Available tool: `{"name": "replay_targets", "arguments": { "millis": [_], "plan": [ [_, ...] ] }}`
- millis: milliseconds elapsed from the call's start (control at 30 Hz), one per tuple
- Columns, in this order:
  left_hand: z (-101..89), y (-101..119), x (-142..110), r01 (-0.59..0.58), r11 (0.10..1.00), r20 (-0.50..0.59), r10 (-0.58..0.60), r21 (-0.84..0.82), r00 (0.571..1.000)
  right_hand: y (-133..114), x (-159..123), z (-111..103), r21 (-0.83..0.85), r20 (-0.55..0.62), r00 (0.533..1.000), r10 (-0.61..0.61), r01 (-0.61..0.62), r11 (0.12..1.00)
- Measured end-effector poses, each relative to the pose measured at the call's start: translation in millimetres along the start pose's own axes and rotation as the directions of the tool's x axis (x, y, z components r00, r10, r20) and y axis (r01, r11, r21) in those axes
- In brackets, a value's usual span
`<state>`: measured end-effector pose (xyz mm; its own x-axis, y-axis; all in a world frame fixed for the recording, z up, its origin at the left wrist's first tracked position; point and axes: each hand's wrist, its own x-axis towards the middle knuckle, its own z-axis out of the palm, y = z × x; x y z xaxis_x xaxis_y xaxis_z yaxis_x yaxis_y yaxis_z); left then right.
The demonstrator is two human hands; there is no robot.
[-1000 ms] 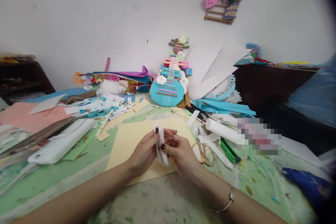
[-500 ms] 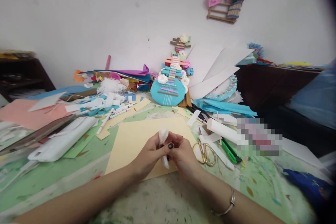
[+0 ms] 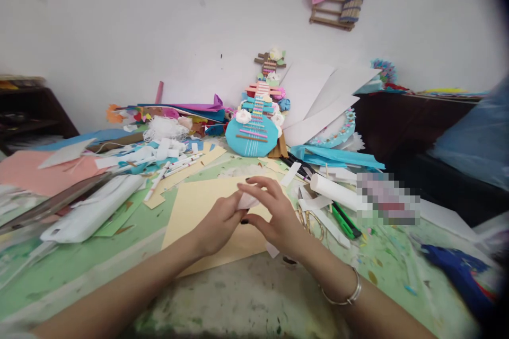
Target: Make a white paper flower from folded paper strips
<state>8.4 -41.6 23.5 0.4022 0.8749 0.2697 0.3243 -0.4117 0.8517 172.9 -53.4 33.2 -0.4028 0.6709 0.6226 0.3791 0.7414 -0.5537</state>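
Over a pale yellow sheet, both hands meet around a piece of thin white paper, bunched up and mostly covered by fingers. My left hand is closed, pinching the paper from the left. My right hand curves over it from the right, its fingertips at the paper's top and its thumb lower down, with a gap between. A white paper end sticks out below the right palm; whether it joins the bunched piece is hidden. Gold-handled scissors lie just beyond my right hand.
At right lie a green cutter and a white paper roll. A white power strip and paper scraps are at left. A blue paper-covered instrument model leans on the wall behind. Dark furniture stands right.
My right hand has lifted and spread its fingers over the top of the white paper, which stood upright between both hands before. The view has shifted slightly.
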Motion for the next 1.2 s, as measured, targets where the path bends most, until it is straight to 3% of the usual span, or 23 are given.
{"name": "replay_targets", "arguments": {
  "millis": [67, 267, 400, 467, 533, 633, 833, 933, 1067, 1200],
  "plan": [
    [1.5, -2.2, -0.4, -0.012, 0.999, 0.075, 0.008, 0.049, 0.997, 3.8, -3.1, 5.0, -0.003, 0.005, 0.999, -0.039, 0.039, 0.999],
    [0.3, -3.1, -0.4, 0.033, 0.996, 0.215, -0.049, 0.078, 0.975, 17.6, -7.8, 10.2, 0.036, -0.034, 0.999, 0.028, -0.027, 0.999],
    [-9.6, -17.2, 7.8, -0.158, 0.966, 0.198, 0.117, 0.204, 0.973, 29.0, -6.0, 5.5, -0.073, -0.028, 0.986, 0.165, -0.166, 0.983],
    [-14.7, -30.5, 12.7, -0.229, 0.937, 0.138, 0.198, 0.265, 0.97, 36.6, -5.4, 4.8, -0.121, -0.001, 0.96, 0.28, -0.279, 0.953],
    [-18.1, -42.9, 16.0, -0.223, 0.935, 0.065, 0.214, 0.274, 0.975, 43.8, -5.5, 5.7, -0.157, 0.044, 0.925, 0.377, -0.366, 0.917],
    [-19.0, -51.1, 17.7, -0.126, 0.958, 0.006, 0.129, 0.257, 0.992, 50.9, -6.7, 8.6, -0.188, 0.048, 0.9, 0.432, -0.417, 0.889],
    [-11.4, -42.4, 13.2, -0.103, 0.952, 0.089, 0.081, 0.29, 0.993, 51.5, -8.2, 12.9, -0.192, 0.125, 0.943, 0.309, -0.282, 0.94],
    [-7.0, -48.2, 9.7, -0.101, 0.934, 0.107, 0.068, 0.344, 0.992, 51.9, -8.2, 15.4, -0.232, 0.178, 0.955, 0.236, -0.193, 0.953],
    [-2.4, -61.9, 7.0, -0.203, 0.867, 0.18, 0.134, 0.455, 0.975, 53.6, -9.5, 19.0, -0.283, 0.219, 0.961, 0.167, -0.102, 0.954],
    [-2.3, -60.0, 8.1, -0.171, 0.83, 0.222, 0.058, 0.531, 0.973, 52.5, -9.7, 19.3, -0.322, 0.255, 0.952, 0.168, -0.08, 0.943]
  ]
}}
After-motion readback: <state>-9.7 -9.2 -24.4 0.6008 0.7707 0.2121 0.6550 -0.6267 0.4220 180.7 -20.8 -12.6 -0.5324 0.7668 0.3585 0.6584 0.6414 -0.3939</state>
